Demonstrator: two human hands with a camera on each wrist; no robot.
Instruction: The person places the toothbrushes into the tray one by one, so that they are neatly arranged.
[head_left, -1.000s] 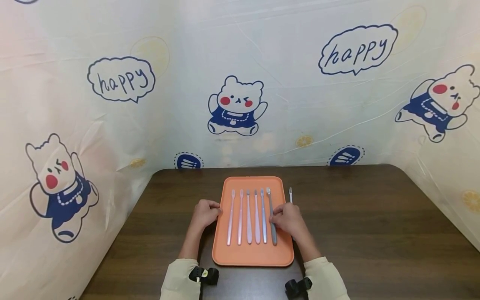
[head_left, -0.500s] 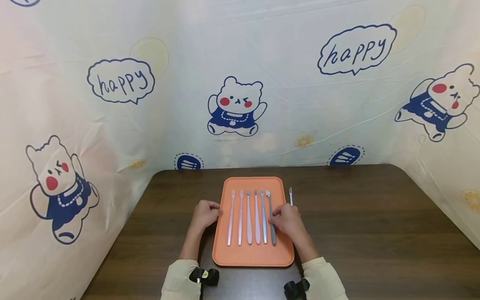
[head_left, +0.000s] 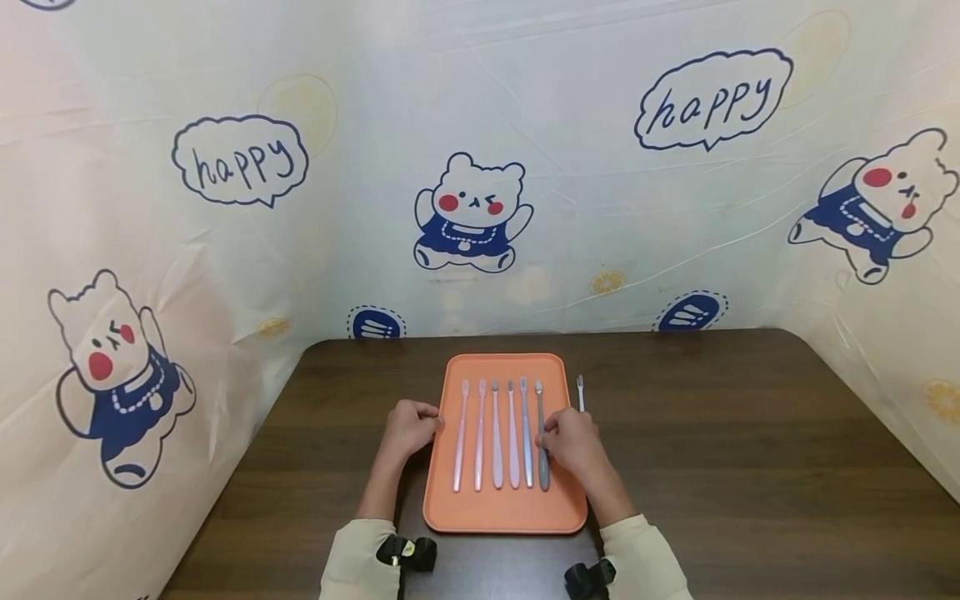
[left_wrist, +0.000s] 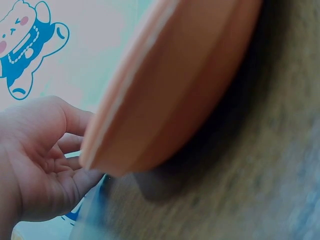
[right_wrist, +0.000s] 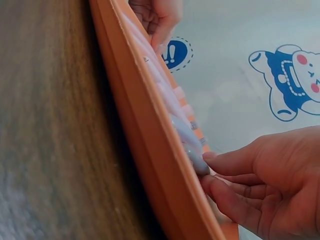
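An orange tray (head_left: 504, 512) lies on the table with several toothbrushes in a row, heads toward the far side. My left hand (head_left: 410, 427) holds the tray's left rim, thumb and fingers at its edge, as the left wrist view also shows. My right hand (head_left: 576, 437) reaches over the right rim and pinches the grey toothbrush (head_left: 543, 475), rightmost in the row, between thumb and fingers. To its left lie a blue toothbrush (head_left: 527, 433) and pinkish ones, including a pale pink toothbrush (head_left: 461, 442) at the far left. The grey one's middle is partly hidden by my fingers.
Outside the tray, beyond my right hand, another toothbrush (head_left: 581, 392) shows its head; the rest is hidden by the hand. The dark wooden table (head_left: 712, 450) extends to both sides. A patterned curtain (head_left: 585, 208) hangs behind and beside it.
In my right hand the grey toothbrush has turned slightly; its handle end has shifted a little left and it lies straighter beside the blue one. My left hand has stayed at the tray rim.
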